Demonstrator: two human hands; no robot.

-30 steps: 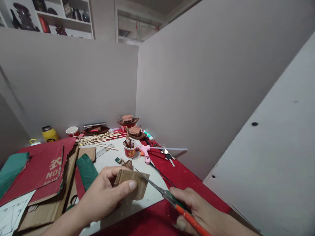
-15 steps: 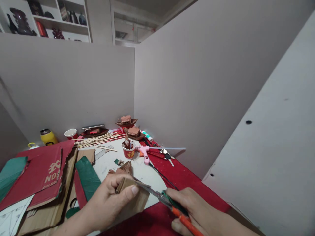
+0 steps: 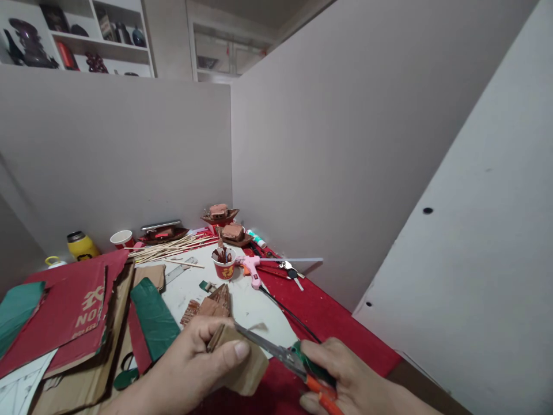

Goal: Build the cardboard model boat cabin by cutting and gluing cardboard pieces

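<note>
My left hand [image 3: 203, 357] pinches a piece of brown cardboard [image 3: 248, 369] between thumb and fingers. My right hand [image 3: 345, 374] grips scissors [image 3: 285, 356] with green and orange handles, and the blades reach the upper edge of the cardboard. A thin light sliver [image 3: 259, 327] shows just above the blades. Behind my left hand a brown model piece [image 3: 216, 302] lies on the white board [image 3: 268, 311]. Part of the cardboard is hidden by my left thumb.
Flattened red cardboard [image 3: 64, 305] and a green strip [image 3: 153, 317] lie left. Farther back are thin sticks [image 3: 168, 249], a paper cup with brown paint [image 3: 224, 268], a pink glue gun [image 3: 253, 269], keys [image 3: 294, 274] and small model boats [image 3: 220, 213]. Grey partitions [image 3: 345, 173] enclose the table.
The cardboard has tilted and shifted slightly right and down in my left hand. The scissors sit a little lower, and more of the brown model piece shows. The whole view has shifted slightly.
</note>
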